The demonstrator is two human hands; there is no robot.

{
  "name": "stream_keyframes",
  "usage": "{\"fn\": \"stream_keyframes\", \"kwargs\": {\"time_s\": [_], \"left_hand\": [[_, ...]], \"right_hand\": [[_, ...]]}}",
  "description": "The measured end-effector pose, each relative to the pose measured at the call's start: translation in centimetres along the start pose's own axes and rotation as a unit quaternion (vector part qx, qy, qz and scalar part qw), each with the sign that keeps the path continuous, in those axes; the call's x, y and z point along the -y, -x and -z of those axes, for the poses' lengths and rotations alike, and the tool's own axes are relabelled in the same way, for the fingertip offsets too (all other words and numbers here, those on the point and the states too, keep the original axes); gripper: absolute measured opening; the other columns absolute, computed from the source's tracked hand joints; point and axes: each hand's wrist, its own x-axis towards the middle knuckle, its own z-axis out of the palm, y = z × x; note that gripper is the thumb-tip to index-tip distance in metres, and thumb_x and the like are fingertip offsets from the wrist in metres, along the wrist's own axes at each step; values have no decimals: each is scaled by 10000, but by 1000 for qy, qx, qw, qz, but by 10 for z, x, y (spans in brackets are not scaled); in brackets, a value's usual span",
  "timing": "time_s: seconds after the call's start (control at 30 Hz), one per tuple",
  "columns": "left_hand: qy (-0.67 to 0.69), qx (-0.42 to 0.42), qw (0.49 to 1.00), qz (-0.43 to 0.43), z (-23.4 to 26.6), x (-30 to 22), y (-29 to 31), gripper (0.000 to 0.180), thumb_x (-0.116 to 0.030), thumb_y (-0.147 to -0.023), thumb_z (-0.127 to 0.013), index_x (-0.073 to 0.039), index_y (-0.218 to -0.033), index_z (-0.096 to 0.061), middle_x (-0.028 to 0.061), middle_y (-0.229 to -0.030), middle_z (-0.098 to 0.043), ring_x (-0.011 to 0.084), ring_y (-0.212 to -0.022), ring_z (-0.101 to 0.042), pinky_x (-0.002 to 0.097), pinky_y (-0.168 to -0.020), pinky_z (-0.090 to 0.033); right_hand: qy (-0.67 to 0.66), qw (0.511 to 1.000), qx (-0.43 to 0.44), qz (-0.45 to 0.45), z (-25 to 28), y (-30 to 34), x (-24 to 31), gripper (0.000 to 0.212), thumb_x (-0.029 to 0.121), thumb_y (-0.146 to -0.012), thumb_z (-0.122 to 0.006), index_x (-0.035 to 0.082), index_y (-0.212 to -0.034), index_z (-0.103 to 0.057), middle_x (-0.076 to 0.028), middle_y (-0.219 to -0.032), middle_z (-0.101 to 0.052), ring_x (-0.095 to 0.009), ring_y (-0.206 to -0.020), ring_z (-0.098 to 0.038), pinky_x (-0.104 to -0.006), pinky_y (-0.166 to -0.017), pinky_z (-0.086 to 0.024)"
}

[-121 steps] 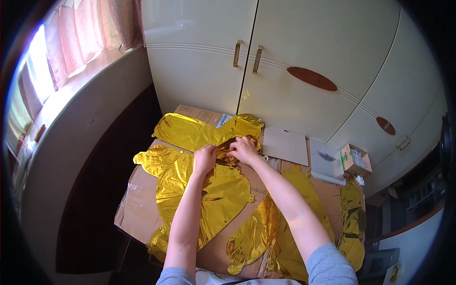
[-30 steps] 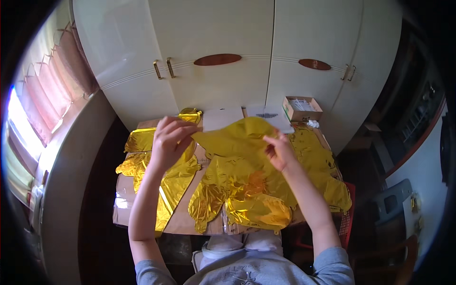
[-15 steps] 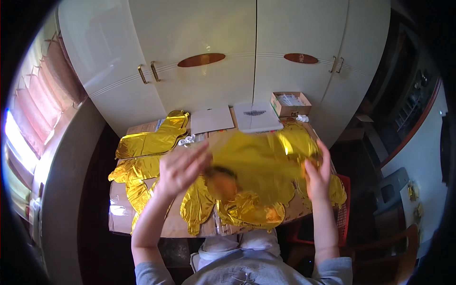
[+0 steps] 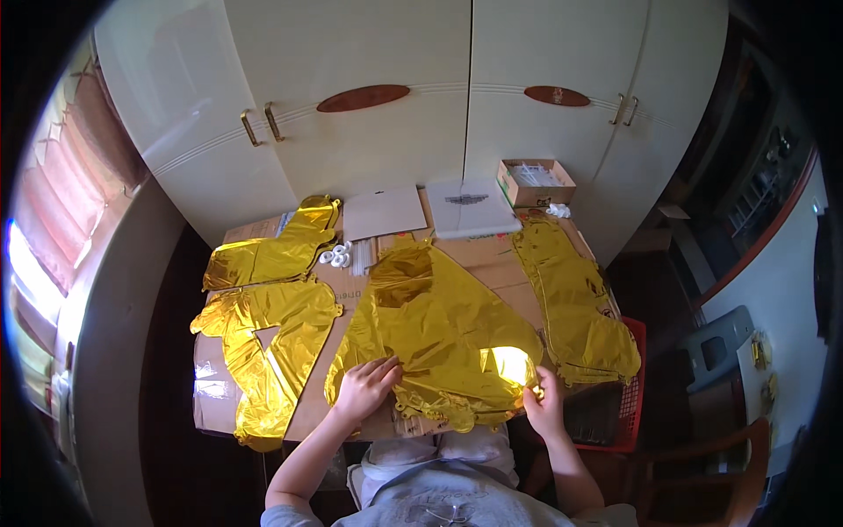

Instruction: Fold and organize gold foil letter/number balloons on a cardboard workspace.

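Note:
A flat gold foil balloon (image 4: pixel 439 342), broad and roughly triangular, lies in front of me over the cardboard-covered table. My left hand (image 4: pixel 365 388) rests on its lower left part, fingers stretched out flat over the foil. At the lower right corner, my right hand (image 4: pixel 544 402) pinches the balloon's edge between thumb and fingers. Beside my left hand another flat gold foil balloon (image 4: pixel 281 342) has an angular shape. One more gold balloon (image 4: pixel 575 303) lies along the right side of the table.
Folded gold foil (image 4: pixel 263 263) lies at the back left, near white rings of ribbon (image 4: pixel 335 255). A grey-brown board (image 4: pixel 385 213), a translucent sheet (image 4: pixel 474 211) and a box of white sticks (image 4: pixel 536 183) line the back. A red basket (image 4: pixel 634 395) stands at the right.
The middle balloon, held up and blurred before, now lies spread on the table. Both hands have come down towards me, the left onto the foil, the right to its lower right corner.

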Motion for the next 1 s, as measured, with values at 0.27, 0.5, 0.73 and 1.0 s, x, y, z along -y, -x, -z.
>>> {"fn": "stream_keyframes", "kwargs": {"time_s": [0.27,0.5,0.73,1.0], "left_hand": [[-9,77,997,24,5,-7,-10,271,-172,-790,-646,-121,-1056,-668,-1,-1172,-669,200,-1090,-594,352,-839,-491],[68,104,987,101,9,-5,-22,328,-159,-842,-603,-112,-1165,-632,38,-1243,-631,243,-1202,-534,430,-956,-418],[67,164,976,125,-19,39,-42,475,-356,-957,-502,-158,-1388,-481,67,-1446,-472,294,-1400,-345,511,-1132,-255],[43,232,963,129,-25,44,-51,575,-533,-953,-453,-235,-1444,-431,72,-1513,-388,374,-1433,-253,598,-1144,-148]], "right_hand": [[84,996,-16,20,4,5,-14,236,24,-808,-612,-12,-1040,-580,-91,-776,-625,-154,-680,-604,-306,-620,-474],[11,999,-27,-46,8,7,-13,268,9,-825,-587,-25,-1090,-566,-72,-813,-627,-109,-706,-582,-270,-625,-466],[-85,992,-46,-87,5,0,-13,305,-24,-868,-528,-10,-1173,-529,-56,-986,-588,-98,-847,-558,-237,-733,-466],[-40,994,-72,-65,5,1,-13,307,-14,-855,-528,-26,-1162,-530,-59,-986,-582,-116,-872,-540,-259,-784,-449]]}}
